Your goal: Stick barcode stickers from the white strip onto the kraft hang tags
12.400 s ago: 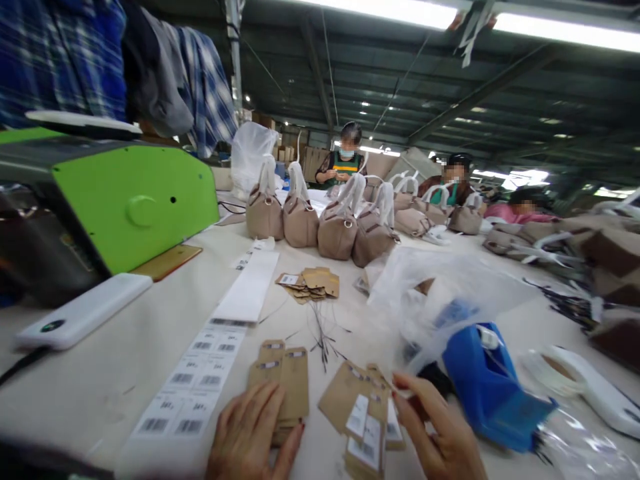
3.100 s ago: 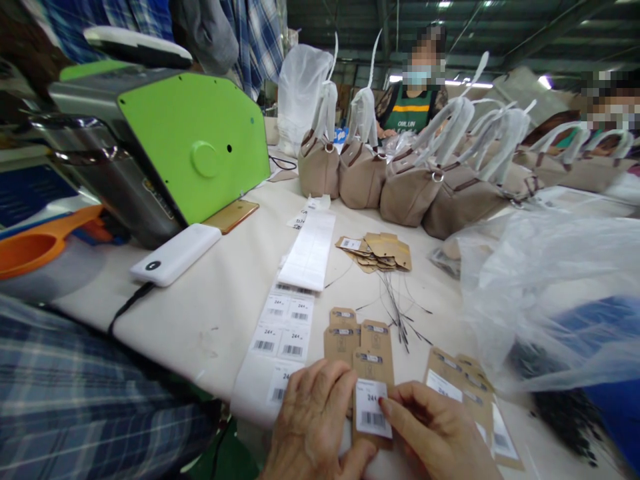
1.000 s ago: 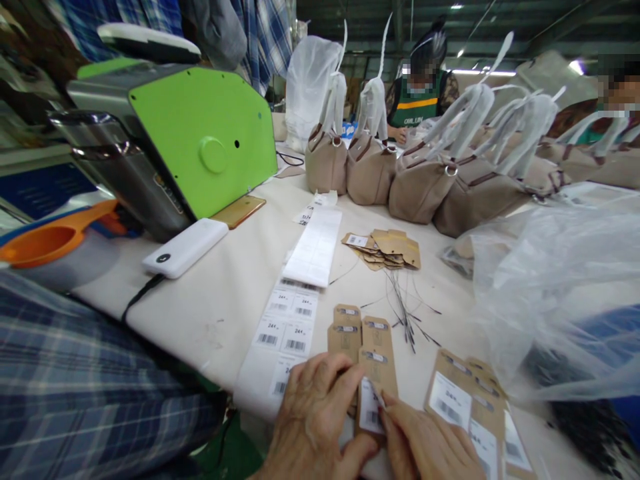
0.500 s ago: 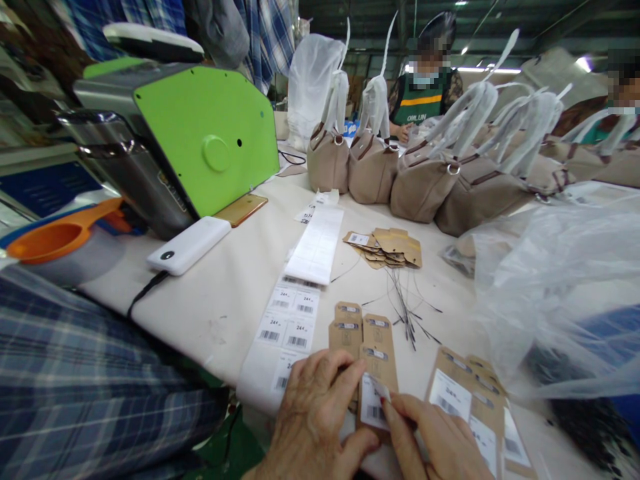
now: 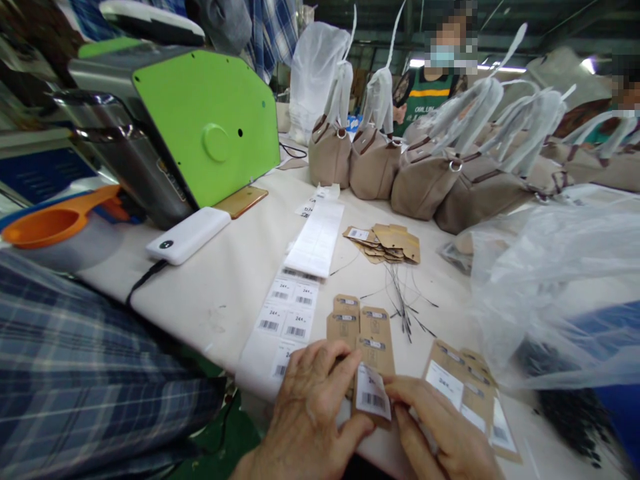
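Note:
A brown cardboard hang tag [image 5: 376, 357] lies on the table near its front edge, with a white barcode price sticker [image 5: 373, 398] on its lower part. The sticker sits slightly askew, and its right edge looks a little raised. My left hand [image 5: 313, 407] is curled at the tag's left side, index finger and thumb against it. Closed fingers of my right hand [image 5: 433, 423] pinch at the sticker's right edge. More brown tags [image 5: 345, 327] lie just above my left hand. A sheet of price stickers [image 5: 287, 320] stretches out at the left.
Stickered tags [image 5: 453, 380] lie at right. Farther back are a tag pile [image 5: 395, 241], black strings [image 5: 404, 307] and taupe handbags [image 5: 373, 167]. A green machine [image 5: 210, 127], white power bank [image 5: 190, 235] and orange scoop [image 5: 45, 227] stand left. Clear plastic [image 5: 560, 280] covers the right; a co-worker [image 5: 430, 93] is behind.
My right fingers have shifted from over the sticker to its right edge, uncovering more of it. My left hand keeps its place. The co-worker behind has straightened up.

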{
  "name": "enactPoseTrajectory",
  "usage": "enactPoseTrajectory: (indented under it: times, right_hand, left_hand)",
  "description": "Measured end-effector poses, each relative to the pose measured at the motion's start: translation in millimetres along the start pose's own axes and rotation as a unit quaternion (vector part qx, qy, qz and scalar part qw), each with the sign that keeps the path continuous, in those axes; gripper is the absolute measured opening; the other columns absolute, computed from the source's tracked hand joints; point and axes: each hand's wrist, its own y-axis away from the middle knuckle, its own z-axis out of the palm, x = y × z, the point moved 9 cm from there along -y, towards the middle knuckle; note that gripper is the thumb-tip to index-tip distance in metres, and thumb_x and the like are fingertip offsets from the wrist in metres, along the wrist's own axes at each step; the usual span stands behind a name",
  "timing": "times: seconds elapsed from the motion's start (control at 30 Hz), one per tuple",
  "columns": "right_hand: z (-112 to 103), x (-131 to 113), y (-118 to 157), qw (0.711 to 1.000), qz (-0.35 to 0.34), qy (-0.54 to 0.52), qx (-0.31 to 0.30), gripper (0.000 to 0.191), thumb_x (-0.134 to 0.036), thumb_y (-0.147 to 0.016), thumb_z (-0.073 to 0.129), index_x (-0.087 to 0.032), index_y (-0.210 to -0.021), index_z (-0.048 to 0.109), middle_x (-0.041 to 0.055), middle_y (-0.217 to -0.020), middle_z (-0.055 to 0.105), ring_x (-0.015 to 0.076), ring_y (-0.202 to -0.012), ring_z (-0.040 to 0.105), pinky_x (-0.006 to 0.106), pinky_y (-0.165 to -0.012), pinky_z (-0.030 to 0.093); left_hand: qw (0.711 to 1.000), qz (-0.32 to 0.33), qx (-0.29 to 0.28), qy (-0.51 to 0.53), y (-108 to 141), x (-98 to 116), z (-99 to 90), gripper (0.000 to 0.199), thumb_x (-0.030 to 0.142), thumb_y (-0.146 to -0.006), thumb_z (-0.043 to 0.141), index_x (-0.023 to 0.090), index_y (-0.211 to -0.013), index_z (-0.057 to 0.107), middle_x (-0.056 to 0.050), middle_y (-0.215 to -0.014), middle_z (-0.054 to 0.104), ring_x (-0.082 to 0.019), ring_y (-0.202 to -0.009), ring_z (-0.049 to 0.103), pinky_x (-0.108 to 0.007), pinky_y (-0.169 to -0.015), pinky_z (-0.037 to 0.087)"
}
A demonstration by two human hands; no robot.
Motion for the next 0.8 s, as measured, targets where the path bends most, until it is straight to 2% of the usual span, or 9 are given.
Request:
enactPoseTrajectory:
  times: [0.07, 0.3, 0.4, 0.57, 0.7, 0.8]
  right_hand:
    - [1, 1, -3, 0.999, -0.026, -0.003, -0.024, 0.021, -0.011, -0.09, 0.041, -0.023, -0.103, 0.051, 0.0013, -0.098, 0.065, 0.0112, -0.088, 0.062, 0.02, -0.078, 0.049]
    - [4, 3, -11, 0.997, -0.063, -0.018, -0.034, 0.019, -0.013, -0.094, 0.037, -0.023, -0.096, 0.053, -0.0001, -0.089, 0.061, 0.0088, -0.082, 0.06, 0.017, -0.074, 0.048]
    - [3, 0, -12, 0.995, -0.092, 0.014, -0.034, 0.021, -0.018, -0.097, 0.032, -0.023, -0.099, 0.053, 0.0004, -0.089, 0.063, 0.0089, -0.081, 0.062, 0.017, -0.074, 0.048]
    - [-7, -11, -20, 0.978, -0.159, 0.136, 0.01, 0.024, -0.025, -0.099, 0.03, -0.02, -0.091, 0.053, 0.0, -0.075, 0.066, 0.0098, -0.062, 0.063, 0.018, -0.055, 0.048]
    - [-14, -34, -28, 0.944, -0.273, 0.187, 0.0, 0.038, -0.021, -0.099, 0.025, -0.024, -0.093, 0.062, -0.0004, -0.084, 0.069, 0.013, -0.067, 0.062, 0.025, -0.057, 0.046]
    - [-12, -39, -34, 0.935, -0.313, 0.156, -0.065, 0.044, -0.024, -0.1, 0.022, -0.022, -0.086, 0.064, -0.0002, -0.093, 0.07, 0.0149, -0.084, 0.062, 0.029, -0.07, 0.046]
  left_hand:
    - [1.0, 0.0, 0.003, 0.001, 0, 0, -0.1, 0.062, 0.013, -0.062, 0.068, 0.018, -0.119, 0.044, -0.01, -0.116, 0.054, -0.03, -0.108, 0.049, -0.052, -0.088, 0.046]
    - [1.0, -0.01, -0.007, 0.013, -1, -1, -0.2, 0.064, 0.014, -0.063, 0.069, 0.02, -0.12, 0.043, -0.008, -0.116, 0.053, -0.028, -0.108, 0.049, -0.05, -0.09, 0.044]
    - [0.999, -0.026, -0.017, 0.028, -1, -3, 0.5, 0.06, 0.015, -0.064, 0.069, 0.021, -0.118, 0.045, -0.007, -0.116, 0.053, -0.028, -0.108, 0.048, -0.05, -0.091, 0.043]
    - [0.998, -0.046, -0.034, 0.034, 0, -6, 2.5, 0.06, 0.017, -0.064, 0.07, 0.022, -0.119, 0.046, -0.007, -0.117, 0.053, -0.028, -0.109, 0.048, -0.05, -0.092, 0.043]
    - [0.997, -0.049, -0.045, 0.031, 0, -7, 4.9, 0.061, 0.018, -0.065, 0.07, 0.022, -0.121, 0.045, -0.008, -0.12, 0.052, -0.028, -0.112, 0.046, -0.05, -0.094, 0.041]
    - [0.996, -0.053, -0.052, 0.045, -2, -7, 6.2, 0.059, 0.02, -0.066, 0.072, 0.022, -0.12, 0.046, -0.007, -0.12, 0.052, -0.028, -0.112, 0.046, -0.049, -0.094, 0.041]
